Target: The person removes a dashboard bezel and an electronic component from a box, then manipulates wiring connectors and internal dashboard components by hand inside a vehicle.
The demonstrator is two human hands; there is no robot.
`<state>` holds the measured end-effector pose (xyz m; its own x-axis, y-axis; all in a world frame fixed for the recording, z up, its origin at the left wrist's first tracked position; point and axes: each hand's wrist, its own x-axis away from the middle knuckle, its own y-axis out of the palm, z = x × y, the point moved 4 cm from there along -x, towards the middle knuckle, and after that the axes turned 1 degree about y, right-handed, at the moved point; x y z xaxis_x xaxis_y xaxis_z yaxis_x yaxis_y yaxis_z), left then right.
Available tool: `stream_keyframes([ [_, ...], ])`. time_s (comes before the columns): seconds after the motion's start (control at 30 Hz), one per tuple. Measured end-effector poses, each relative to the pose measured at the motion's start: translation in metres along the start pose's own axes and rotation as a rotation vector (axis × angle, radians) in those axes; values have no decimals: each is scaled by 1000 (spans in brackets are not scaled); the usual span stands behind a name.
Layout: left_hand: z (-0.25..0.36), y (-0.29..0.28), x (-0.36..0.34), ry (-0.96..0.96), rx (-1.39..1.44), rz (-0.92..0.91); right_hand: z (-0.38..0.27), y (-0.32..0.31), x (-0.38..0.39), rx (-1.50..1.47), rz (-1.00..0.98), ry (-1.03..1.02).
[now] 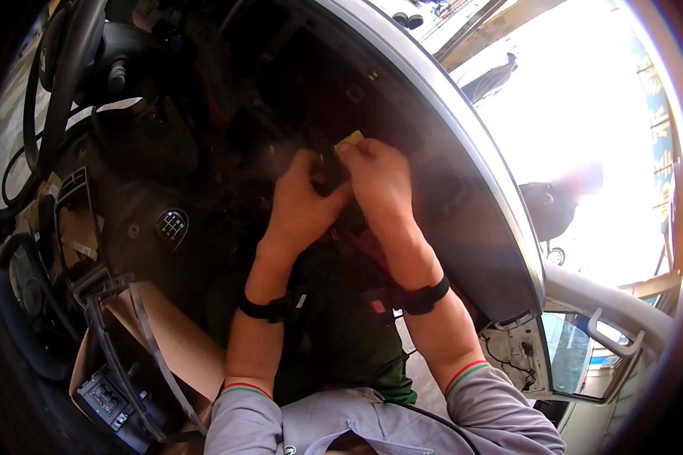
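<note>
In the dark dashboard cavity (281,91) of a vehicle, both of my hands work close together. The fingertips of my right hand (383,174) pinch a small flat yellow piece (351,140), whose exact kind is unclear. Just left of it, my left hand (300,201) has its fingers curled, the thumb stretching toward the right hand. What the left fingers grip is lost in shadow. Dark parts around the fingertips are too dim to name. A black band (265,307) circles my left forearm, and another black band (426,296) my right.
A steering wheel (68,91) stands at the far left. Nearby are a gear shift knob (173,224), a loose black trim frame (133,326) and a cardboard box (178,334) holding a dark electrical part. The windshield edge (432,98) curves past my right; an open door (577,353) stands lower right.
</note>
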<state>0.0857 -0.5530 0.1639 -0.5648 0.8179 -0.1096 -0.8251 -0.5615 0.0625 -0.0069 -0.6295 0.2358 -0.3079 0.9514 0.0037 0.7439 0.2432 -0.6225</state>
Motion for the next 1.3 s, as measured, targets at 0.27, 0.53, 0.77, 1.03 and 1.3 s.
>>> stream_keyframes([
  [0.27,-5,9,4,-7,-111,215,6,7,-1,-32,-24,4],
  [0.53,-13,4,3,94,21,254,16,14,2,-75,108,-101],
  [0.77,-9,1,3,82,30,310,16,20,8,-43,239,-197],
  [1.03,-7,-1,4,202,-197,320,24,24,7,-82,328,-227],
  [1.3,-42,-16,-13,-56,396,-40,20,19,6,-298,162,-41],
])
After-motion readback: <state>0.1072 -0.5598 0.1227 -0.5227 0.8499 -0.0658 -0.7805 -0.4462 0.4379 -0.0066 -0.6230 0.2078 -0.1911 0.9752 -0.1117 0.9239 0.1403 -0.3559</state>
